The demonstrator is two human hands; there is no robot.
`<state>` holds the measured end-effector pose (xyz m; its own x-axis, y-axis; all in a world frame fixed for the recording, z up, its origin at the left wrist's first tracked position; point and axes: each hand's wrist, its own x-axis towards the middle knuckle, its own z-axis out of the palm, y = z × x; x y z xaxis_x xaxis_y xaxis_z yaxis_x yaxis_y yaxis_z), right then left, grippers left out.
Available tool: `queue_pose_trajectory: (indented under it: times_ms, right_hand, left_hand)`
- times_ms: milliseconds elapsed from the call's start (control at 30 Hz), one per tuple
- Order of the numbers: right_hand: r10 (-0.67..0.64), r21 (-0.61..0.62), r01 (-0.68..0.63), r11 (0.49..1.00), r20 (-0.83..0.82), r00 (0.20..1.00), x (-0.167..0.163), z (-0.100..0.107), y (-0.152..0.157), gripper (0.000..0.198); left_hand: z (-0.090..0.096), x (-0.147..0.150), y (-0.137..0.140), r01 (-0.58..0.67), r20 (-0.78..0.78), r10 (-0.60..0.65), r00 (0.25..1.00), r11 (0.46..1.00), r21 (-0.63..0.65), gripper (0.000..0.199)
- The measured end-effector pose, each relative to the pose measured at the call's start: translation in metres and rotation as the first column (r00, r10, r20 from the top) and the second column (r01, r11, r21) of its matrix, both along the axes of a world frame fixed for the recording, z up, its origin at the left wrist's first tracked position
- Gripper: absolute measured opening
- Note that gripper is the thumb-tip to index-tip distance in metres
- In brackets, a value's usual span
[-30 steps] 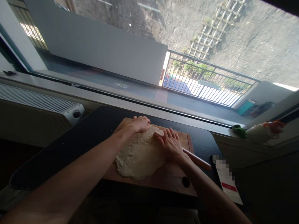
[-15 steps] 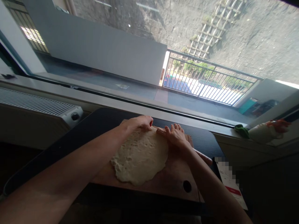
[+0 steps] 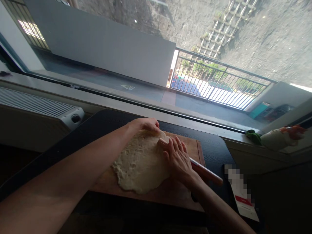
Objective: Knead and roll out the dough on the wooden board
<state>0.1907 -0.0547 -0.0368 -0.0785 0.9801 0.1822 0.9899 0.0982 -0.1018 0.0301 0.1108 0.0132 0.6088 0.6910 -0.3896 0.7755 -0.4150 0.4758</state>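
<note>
A wide, flattened sheet of dough (image 3: 142, 167) with a bumpy surface lies on a wooden board (image 3: 190, 148). At its far edge my left hand (image 3: 148, 125) is closed, its curled fingers gripping the rim of the dough; the fingertips are partly hidden. My right hand (image 3: 179, 157) lies flat with fingers stretched over a wooden rolling pin (image 3: 207, 174). One end of the pin rests on the dough's far right part, and the other sticks out past the board to the right.
The board sits on a dark table (image 3: 107, 122) pushed up to a windowsill (image 3: 195, 121). To the left is a white radiator (image 3: 70, 115). A light-coloured packet (image 3: 246, 203) lies at the table's right edge. A pale pot (image 3: 273, 138) and a green item (image 3: 253, 136) stand on the sill.
My right hand has come nearer, rolling the pin toward me over the dough. More of the pin shows at right. My left hand stays at the dough's far edge.
</note>
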Motion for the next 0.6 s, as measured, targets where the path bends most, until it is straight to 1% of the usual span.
queue_pose_trajectory:
  times_ms: [33, 67, 133, 167, 200, 233, 300, 367, 400, 467, 533, 600]
  right_hand:
    - [-0.008, 0.006, 0.008, 1.000, 0.007, 1.000, -0.001, 0.000, -0.001, 0.059]
    - [-0.048, -0.011, 0.048, 0.999, 0.006, 0.999, 0.000, 0.001, 0.001, 0.059]
    - [-0.155, -0.085, 0.153, 0.984, -0.009, 0.988, 0.003, 0.007, 0.007, 0.062]
    - [-0.185, -0.114, 0.181, 0.977, -0.020, 0.983, 0.004, 0.009, 0.007, 0.064]
    - [-0.180, -0.128, 0.175, 0.976, -0.034, 0.983, 0.004, 0.011, 0.003, 0.065]
    - [-0.141, -0.124, 0.134, 0.983, -0.048, 0.989, 0.002, 0.013, -0.007, 0.065]
    - [0.014, -0.093, -0.020, 0.995, -0.070, 0.997, -0.005, 0.013, -0.035, 0.062]
    - [0.120, -0.086, -0.127, 0.988, -0.086, 0.989, -0.011, 0.011, -0.064, 0.059]
    - [0.128, -0.080, -0.136, 0.988, -0.093, 0.987, -0.013, 0.010, -0.073, 0.057]
    - [0.066, -0.040, -0.070, 0.997, -0.099, 0.993, -0.014, 0.008, -0.078, 0.053]
    - [-0.006, 0.012, 0.007, 1.000, -0.096, 0.995, -0.011, 0.008, -0.069, 0.049]
    - [0.008, 0.021, -0.006, 1.000, -0.094, 0.996, -0.006, 0.010, -0.059, 0.043]
  left_hand:
    - [-0.001, 0.000, 0.001, -0.018, 0.010, 0.018, 1.000, 1.000, -0.018, 0.038]
    - [-0.002, 0.001, 0.001, -0.038, 0.019, 0.039, 0.999, 0.999, -0.033, 0.038]
    - [-0.002, 0.002, 0.001, -0.070, 0.026, 0.071, 0.997, 0.996, -0.052, 0.037]
    - [-0.002, 0.003, 0.001, -0.074, 0.023, 0.075, 0.997, 0.996, -0.057, 0.038]
    - [-0.001, 0.004, 0.001, -0.070, 0.018, 0.071, 0.997, 0.996, -0.057, 0.039]
    - [-0.001, 0.005, 0.000, -0.059, 0.010, 0.059, 0.998, 0.997, -0.051, 0.041]
    - [-0.001, 0.008, -0.001, -0.022, -0.002, 0.022, 1.000, 1.000, -0.022, 0.042]
    - [0.000, 0.012, -0.003, 0.014, -0.002, -0.014, 1.000, 1.000, 0.001, 0.042]
    - [0.000, 0.015, -0.004, 0.027, 0.003, -0.027, 1.000, 1.000, -0.004, 0.042]
    - [0.001, 0.023, -0.007, 0.052, 0.011, -0.051, 0.999, 0.998, -0.027, 0.043]
    - [0.003, 0.032, -0.010, 0.072, 0.008, -0.071, 0.997, 0.996, -0.045, 0.044]
    - [0.004, 0.039, -0.015, 0.091, -0.002, -0.091, 0.996, 0.994, -0.053, 0.039]
